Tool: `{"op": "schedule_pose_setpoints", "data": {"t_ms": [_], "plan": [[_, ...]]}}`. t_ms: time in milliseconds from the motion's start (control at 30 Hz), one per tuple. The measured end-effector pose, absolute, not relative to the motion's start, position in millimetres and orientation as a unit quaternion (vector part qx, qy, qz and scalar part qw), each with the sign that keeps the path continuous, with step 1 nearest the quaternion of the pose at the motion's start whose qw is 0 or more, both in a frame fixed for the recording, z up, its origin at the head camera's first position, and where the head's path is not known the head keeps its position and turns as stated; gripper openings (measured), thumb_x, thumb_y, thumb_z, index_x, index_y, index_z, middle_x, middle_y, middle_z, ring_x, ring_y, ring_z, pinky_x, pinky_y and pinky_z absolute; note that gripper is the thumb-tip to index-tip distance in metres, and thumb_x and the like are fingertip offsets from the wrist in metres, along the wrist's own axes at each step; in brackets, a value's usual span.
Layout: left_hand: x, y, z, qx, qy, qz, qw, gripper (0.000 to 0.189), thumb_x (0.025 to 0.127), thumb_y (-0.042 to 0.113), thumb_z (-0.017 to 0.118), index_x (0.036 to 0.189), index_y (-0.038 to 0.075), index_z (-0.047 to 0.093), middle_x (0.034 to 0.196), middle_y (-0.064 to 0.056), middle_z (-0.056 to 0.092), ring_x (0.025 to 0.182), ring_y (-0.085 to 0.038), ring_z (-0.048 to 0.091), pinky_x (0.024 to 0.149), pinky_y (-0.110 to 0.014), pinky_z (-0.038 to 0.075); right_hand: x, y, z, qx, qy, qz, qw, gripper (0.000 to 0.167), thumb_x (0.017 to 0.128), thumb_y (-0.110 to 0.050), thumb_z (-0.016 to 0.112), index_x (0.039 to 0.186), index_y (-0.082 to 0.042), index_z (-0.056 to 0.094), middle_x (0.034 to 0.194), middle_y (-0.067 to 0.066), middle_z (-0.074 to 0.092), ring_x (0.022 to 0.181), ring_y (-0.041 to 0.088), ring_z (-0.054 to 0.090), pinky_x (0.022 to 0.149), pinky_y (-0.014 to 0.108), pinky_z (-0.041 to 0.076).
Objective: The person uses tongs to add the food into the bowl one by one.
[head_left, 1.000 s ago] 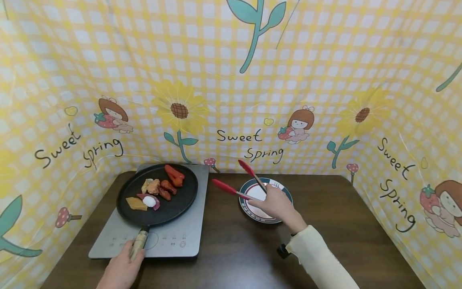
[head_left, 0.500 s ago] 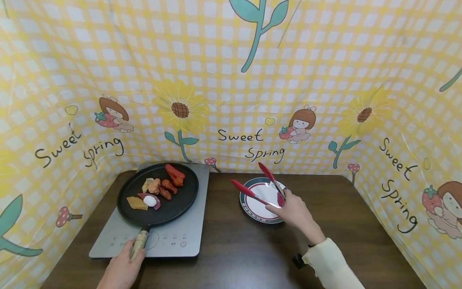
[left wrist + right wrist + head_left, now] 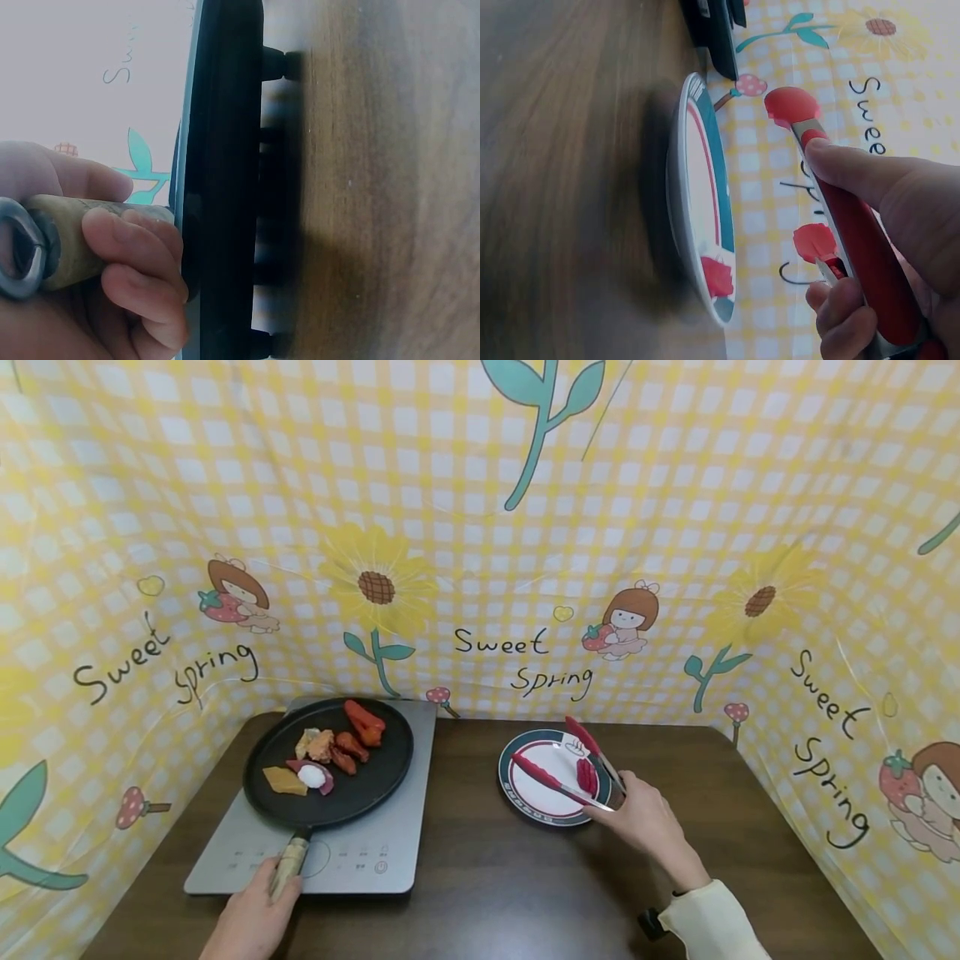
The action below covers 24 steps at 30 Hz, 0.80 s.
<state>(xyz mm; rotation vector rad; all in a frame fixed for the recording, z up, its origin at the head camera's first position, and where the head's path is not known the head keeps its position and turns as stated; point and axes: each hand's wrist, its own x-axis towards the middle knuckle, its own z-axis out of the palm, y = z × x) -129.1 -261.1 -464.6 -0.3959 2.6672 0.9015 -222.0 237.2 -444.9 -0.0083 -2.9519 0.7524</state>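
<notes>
My left hand (image 3: 251,914) grips the wooden handle (image 3: 288,867) of a black flat pan (image 3: 337,806); in the left wrist view its fingers (image 3: 135,244) curl round that handle, which ends in a metal ring (image 3: 21,247). Several food pieces lie in the pan: a red one (image 3: 364,724), brown drumstick-like ones (image 3: 348,752), a yellow one (image 3: 285,781), and a purple one with a white top (image 3: 311,777). Red-tipped tongs (image 3: 547,777) are held in my right hand (image 3: 652,827), their arms spread over a plate (image 3: 513,793). A dark red ridged piece (image 3: 587,777) lies on the plate's right side, between the tong arms in the head view.
The pan sits on a silver induction cooktop (image 3: 375,872) at the table's left. A yellow checked cloth (image 3: 480,527) with sunflowers and "Sweet Spring" lettering walls in the brown table (image 3: 480,877) at the back and sides. A black device (image 3: 651,924) shows at my right wrist.
My right hand has moved right and toward me with the spread tongs, from left of the plate to over it. The dark red piece on the plate has come into view. The left hand stays put.
</notes>
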Motion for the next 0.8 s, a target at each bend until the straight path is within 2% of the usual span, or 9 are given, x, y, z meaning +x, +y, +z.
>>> {"op": "schedule_pose_setpoints", "data": {"t_ms": [167, 333, 533, 800], "plan": [[-130, -261, -464, -0.137, 0.925, 0.322, 0.151, 0.071, 0.096, 0.043, 0.041, 0.134, -0.015, 0.025, 0.108, -0.037, 0.050, 0.076, -0.029, 0.051, 0.066, -0.042, 0.043, -217, 247, -444, 0.000, -0.972, 0.225, 0.073, 0.064, 0.069, -0.058, 0.076, 0.099, -0.004, 0.059, 0.074, 0.003, 0.053, 0.065, 0.020, 0.050, 0.055, 0.034, 0.039], [-130, -261, -464, -0.139, 0.923, 0.324, 0.156, 0.072, 0.096, 0.044, 0.040, 0.135, -0.015, 0.025, 0.107, -0.036, 0.050, 0.075, -0.029, 0.050, 0.065, -0.041, 0.043, -207, 253, -444, 0.017, -0.977, 0.196, 0.083, 0.065, 0.069, -0.060, 0.074, 0.091, -0.001, 0.058, 0.072, 0.003, 0.050, 0.064, 0.020, 0.049, 0.056, 0.036, 0.039], [-129, -261, -465, -0.131, 0.928, 0.317, 0.142, 0.071, 0.096, 0.043, 0.041, 0.134, -0.015, 0.026, 0.106, -0.036, 0.051, 0.075, -0.029, 0.051, 0.065, -0.042, 0.043, -198, 260, -444, 0.009, -0.980, 0.185, 0.073, 0.053, 0.072, -0.055, 0.074, 0.078, -0.006, 0.055, 0.066, 0.003, 0.047, 0.061, 0.021, 0.046, 0.053, 0.036, 0.036], [-128, -262, -466, -0.131, 0.928, 0.319, 0.144, 0.071, 0.096, 0.044, 0.040, 0.134, -0.014, 0.026, 0.104, -0.034, 0.052, 0.073, -0.029, 0.050, 0.063, -0.040, 0.042, -190, 269, -439, 0.010, -0.987, 0.150, 0.059, 0.049, 0.073, -0.051, 0.075, 0.077, -0.006, 0.058, 0.064, 0.006, 0.051, 0.054, 0.023, 0.050, 0.046, 0.038, 0.037]]}}
